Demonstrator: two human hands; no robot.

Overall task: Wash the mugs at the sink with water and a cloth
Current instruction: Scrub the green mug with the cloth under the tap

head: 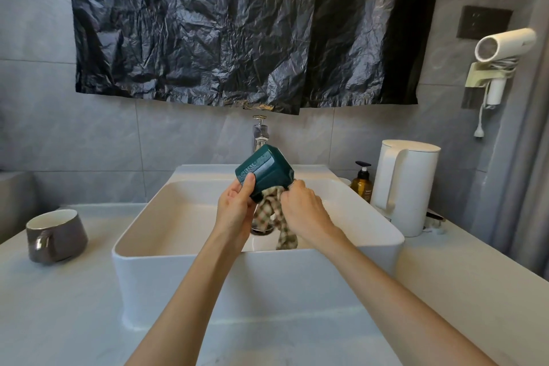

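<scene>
Over the sink [178, 249], left hand [233, 208] fingers curl round a glossy teal mug [267, 169]; right hand [303, 205] fingers pinch checked cloth [271, 211].

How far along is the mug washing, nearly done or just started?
Nothing looks plainly finished. In hand: the left hand holds the green mug tipped over the sink while the right hand works the checked cloth at its mouth. Left: probably the brown mug standing upright on the counter; whether it is already washed I cannot tell.
</scene>
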